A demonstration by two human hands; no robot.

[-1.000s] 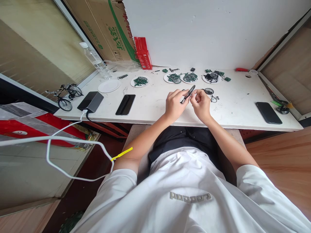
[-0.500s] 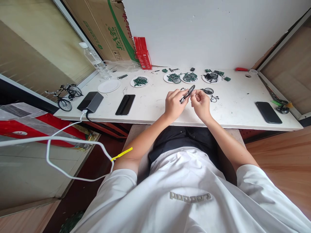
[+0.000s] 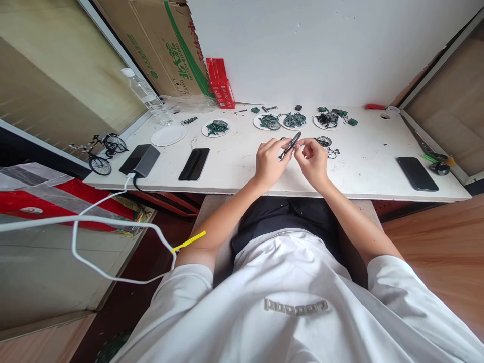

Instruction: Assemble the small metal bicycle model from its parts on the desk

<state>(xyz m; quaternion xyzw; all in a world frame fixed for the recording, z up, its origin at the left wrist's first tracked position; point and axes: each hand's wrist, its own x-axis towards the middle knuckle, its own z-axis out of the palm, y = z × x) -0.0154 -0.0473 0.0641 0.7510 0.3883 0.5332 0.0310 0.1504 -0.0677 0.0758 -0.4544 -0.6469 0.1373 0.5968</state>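
Between the fingers of my left hand is a small black toy bicycle wheel, tilted on edge above the desk, with some dark part below it. My right hand is closed in a pinch at the wheel's right side; whatever its fingertips hold is too small to make out. Beyond the right hand, another black wheel and a small bicycle frame lie on the desk. Farther back, white plates carry green toy bicycle parts and black parts.
An assembled toy bicycle stands at the left, beside a dark grey box with a white cable. Two phones lie on the white desk. A bare plate, water bottle and red carton are behind.
My right fingertips have shifted slightly to the left and the fingers have bent differently. The left hand keeps its hold on the wheel. The view has shifted slightly.
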